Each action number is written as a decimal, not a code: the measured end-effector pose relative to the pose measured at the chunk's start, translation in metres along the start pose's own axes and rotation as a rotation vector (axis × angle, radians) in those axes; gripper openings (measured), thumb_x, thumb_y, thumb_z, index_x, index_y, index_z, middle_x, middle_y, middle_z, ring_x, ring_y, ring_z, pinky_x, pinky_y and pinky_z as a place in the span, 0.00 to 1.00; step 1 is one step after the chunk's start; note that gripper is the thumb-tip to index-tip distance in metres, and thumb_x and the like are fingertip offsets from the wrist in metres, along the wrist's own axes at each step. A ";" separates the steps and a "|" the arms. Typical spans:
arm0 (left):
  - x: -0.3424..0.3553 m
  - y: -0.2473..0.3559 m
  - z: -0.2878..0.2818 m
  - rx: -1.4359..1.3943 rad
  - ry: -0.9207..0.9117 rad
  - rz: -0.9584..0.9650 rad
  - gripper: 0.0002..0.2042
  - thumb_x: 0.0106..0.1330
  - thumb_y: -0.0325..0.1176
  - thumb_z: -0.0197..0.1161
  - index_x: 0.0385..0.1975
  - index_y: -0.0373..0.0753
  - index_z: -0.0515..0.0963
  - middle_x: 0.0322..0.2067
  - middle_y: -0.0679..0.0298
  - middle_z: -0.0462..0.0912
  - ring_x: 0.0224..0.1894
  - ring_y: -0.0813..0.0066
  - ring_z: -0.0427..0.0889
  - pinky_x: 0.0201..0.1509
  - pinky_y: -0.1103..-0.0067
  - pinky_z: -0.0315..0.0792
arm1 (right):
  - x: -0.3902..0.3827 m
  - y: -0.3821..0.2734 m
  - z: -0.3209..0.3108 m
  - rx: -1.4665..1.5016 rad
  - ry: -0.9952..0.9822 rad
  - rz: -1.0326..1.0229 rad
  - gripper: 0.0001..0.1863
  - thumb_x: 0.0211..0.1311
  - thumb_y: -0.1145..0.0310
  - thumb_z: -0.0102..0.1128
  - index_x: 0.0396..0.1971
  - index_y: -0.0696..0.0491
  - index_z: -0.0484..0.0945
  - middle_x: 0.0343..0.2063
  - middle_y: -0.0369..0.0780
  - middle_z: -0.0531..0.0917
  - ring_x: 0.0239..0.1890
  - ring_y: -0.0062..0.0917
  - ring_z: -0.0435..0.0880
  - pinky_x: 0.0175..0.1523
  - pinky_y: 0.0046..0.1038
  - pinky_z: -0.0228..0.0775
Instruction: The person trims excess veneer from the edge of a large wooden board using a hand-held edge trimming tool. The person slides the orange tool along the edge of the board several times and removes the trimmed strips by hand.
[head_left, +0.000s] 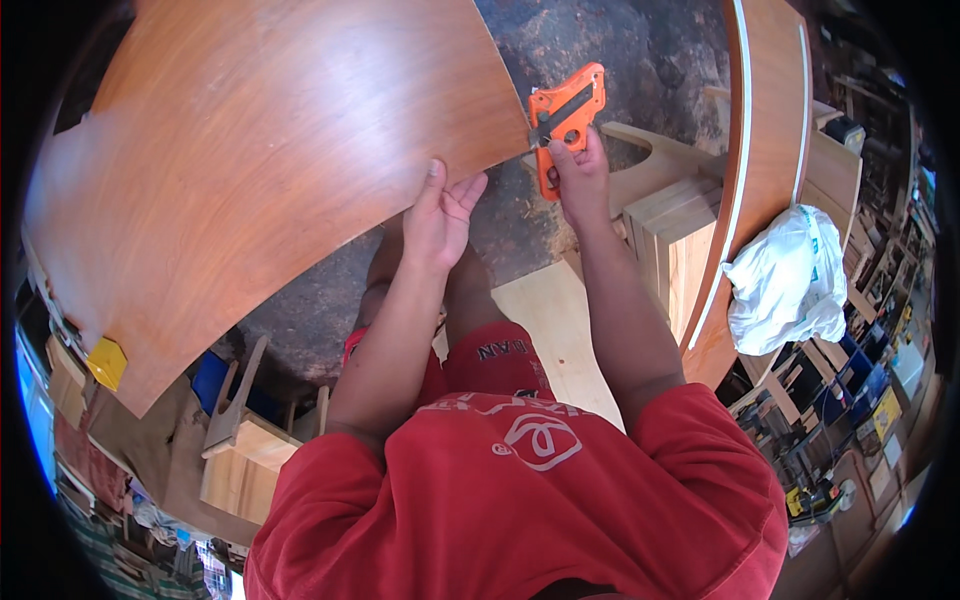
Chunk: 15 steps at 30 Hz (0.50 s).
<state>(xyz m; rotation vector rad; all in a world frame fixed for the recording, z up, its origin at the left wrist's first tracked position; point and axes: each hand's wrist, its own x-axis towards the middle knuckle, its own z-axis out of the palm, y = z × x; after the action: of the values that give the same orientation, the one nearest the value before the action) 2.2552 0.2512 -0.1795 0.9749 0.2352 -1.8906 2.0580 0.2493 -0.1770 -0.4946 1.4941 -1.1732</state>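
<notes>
A large wood-grain brown panel (pixel 300 110) fills the upper left, its glossy top facing me. My left hand (pixel 440 215) holds its near edge close to the right corner, thumb resting on top and fingers partly below. In my right hand (pixel 583 180) is an orange edge-banding trimmer (pixel 572 108) with a dark metal bar across it. Its dark jaw meets the panel's right corner, and my fingers wrap round the handle.
At the right stands another brown panel (pixel 745 190) with white edges, beside a white plastic bag (pixel 790 280). Pale wooden blocks (pixel 675 230) and a light board (pixel 555 320) lie near my right forearm. A yellow box (pixel 106 363) touches the panel's lower left. Clutter lines the far right.
</notes>
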 end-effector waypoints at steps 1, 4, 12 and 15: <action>0.000 0.000 0.000 -0.004 0.000 0.002 0.18 0.69 0.41 0.60 0.52 0.38 0.71 0.48 0.59 0.80 0.50 0.65 0.80 0.58 0.69 0.75 | 0.000 0.000 0.000 -0.003 -0.003 -0.001 0.14 0.64 0.70 0.62 0.44 0.52 0.68 0.26 0.30 0.79 0.19 0.09 0.70 0.23 0.15 0.61; 0.000 0.001 0.001 -0.018 -0.010 -0.001 0.17 0.69 0.40 0.59 0.52 0.38 0.71 0.47 0.59 0.80 0.50 0.65 0.80 0.59 0.68 0.74 | -0.001 0.000 0.001 -0.013 0.018 0.002 0.14 0.64 0.70 0.62 0.45 0.52 0.68 0.26 0.30 0.78 0.19 0.09 0.70 0.23 0.15 0.62; -0.001 0.001 0.005 -0.012 0.009 0.002 0.16 0.69 0.40 0.59 0.52 0.40 0.71 0.46 0.60 0.80 0.50 0.65 0.80 0.59 0.67 0.73 | -0.006 -0.004 0.003 -0.012 0.030 0.022 0.11 0.65 0.69 0.61 0.41 0.50 0.68 0.27 0.31 0.79 0.19 0.10 0.71 0.23 0.14 0.62; -0.001 0.001 0.004 -0.019 0.004 0.001 0.16 0.69 0.40 0.59 0.53 0.40 0.71 0.47 0.59 0.80 0.50 0.65 0.80 0.59 0.67 0.73 | -0.010 -0.002 0.009 0.014 0.082 0.022 0.12 0.65 0.68 0.61 0.41 0.51 0.68 0.27 0.31 0.78 0.19 0.11 0.71 0.23 0.14 0.63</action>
<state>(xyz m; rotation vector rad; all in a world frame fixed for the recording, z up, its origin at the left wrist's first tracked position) 2.2543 0.2491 -0.1759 0.9658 0.2545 -1.8831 2.0682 0.2535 -0.1689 -0.4243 1.5565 -1.1985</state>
